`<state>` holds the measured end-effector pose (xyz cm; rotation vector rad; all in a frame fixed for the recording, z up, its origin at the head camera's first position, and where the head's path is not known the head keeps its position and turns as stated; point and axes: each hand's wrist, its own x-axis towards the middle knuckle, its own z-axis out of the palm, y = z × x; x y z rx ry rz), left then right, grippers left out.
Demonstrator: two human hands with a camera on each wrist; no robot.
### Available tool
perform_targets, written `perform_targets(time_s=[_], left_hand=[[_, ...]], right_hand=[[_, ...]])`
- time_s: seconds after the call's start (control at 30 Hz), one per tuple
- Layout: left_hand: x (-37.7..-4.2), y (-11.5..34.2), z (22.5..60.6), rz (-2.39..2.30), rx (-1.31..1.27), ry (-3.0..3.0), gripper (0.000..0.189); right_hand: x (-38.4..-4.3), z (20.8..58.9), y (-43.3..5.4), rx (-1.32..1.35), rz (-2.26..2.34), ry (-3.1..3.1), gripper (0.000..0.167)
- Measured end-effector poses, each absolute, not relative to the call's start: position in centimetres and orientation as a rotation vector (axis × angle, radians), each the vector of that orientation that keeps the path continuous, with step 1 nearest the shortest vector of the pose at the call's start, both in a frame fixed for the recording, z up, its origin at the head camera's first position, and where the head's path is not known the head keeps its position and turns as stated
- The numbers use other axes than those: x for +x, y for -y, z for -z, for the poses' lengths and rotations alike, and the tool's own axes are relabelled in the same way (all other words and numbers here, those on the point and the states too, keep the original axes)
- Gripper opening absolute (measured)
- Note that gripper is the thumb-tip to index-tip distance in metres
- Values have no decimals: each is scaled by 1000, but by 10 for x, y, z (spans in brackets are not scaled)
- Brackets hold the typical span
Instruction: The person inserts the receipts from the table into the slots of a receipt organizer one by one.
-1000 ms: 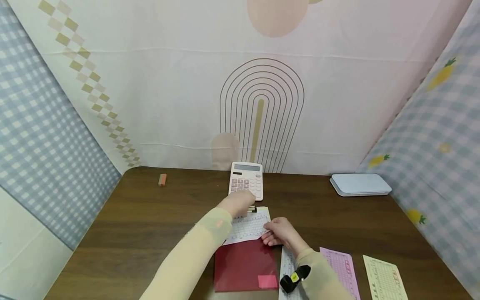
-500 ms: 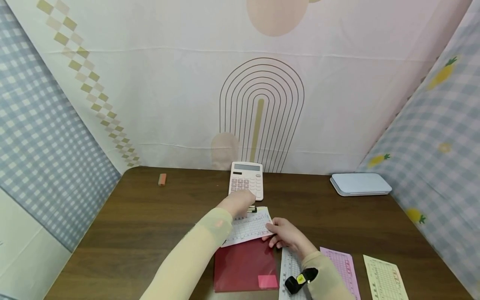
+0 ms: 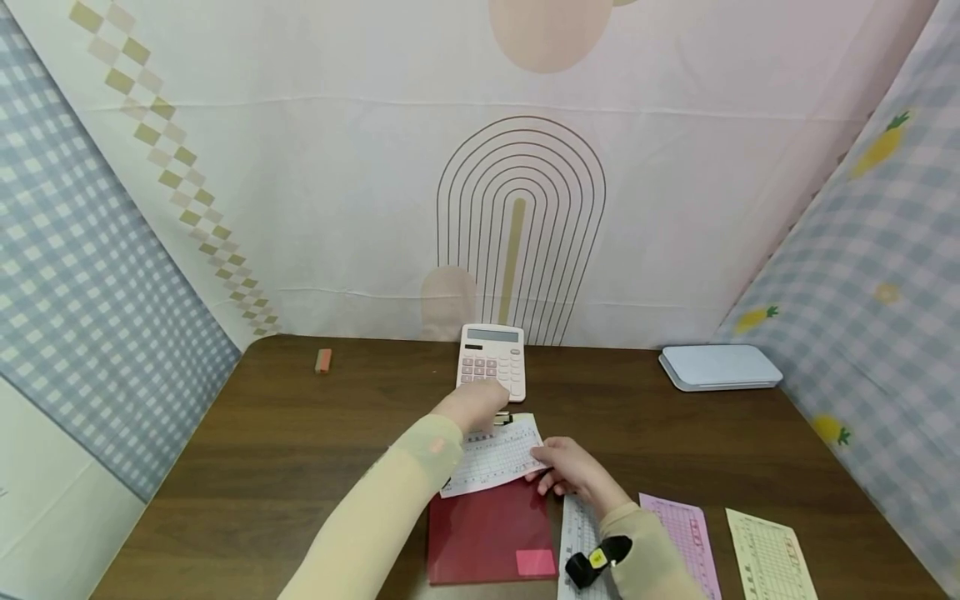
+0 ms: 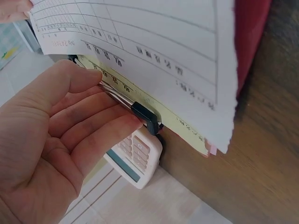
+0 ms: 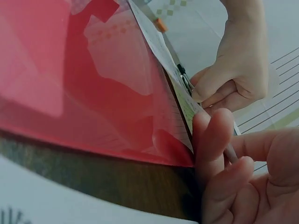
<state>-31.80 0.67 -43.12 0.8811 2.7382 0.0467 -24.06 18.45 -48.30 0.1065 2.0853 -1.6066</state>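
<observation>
A white printed form (image 3: 498, 457) with a ruled grid lies over a red folder (image 3: 483, 533), whose corner bears a pink label. My left hand (image 3: 474, 406) pinches the metal clip (image 4: 122, 99) with black ends at the folder's top; its thumb and fingers show around it in the left wrist view. Under the white form, a yellow sheet (image 4: 187, 132) sticks out along the clip. My right hand (image 3: 573, 468) pinches the form's right edge between thumb and fingers, and the sheet's lower edge is lifted off the red cover.
Behind the clip sits a white calculator (image 3: 491, 358). More forms lie to the right: a white one (image 3: 576, 533) partly under the right wrist, a purple one (image 3: 682, 533) and a yellow one (image 3: 768, 554). A pale case (image 3: 720, 368) stands back right, an orange eraser (image 3: 323, 361) back left.
My right hand has shifted slightly right and taken a pinch on the form's edge, and the form's lower edge now tilts up to the right. My left hand stays at the clip.
</observation>
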Motion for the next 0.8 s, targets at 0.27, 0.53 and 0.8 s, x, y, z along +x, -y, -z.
perform_targets(time_s=[0.27,0.53,0.8], left_hand=[[-321,-7,432,-39,894,-2738,15],[-321,-7,431,-15,899,-2741,19],[-322,-8,433,8,914,-2751,19]], right_hand=[[-242,483,-181,230,1616,-2094,21],[-241,483,-181,248,1637,-2093,24],[-242,481,-177,291,1631,-2102,19]])
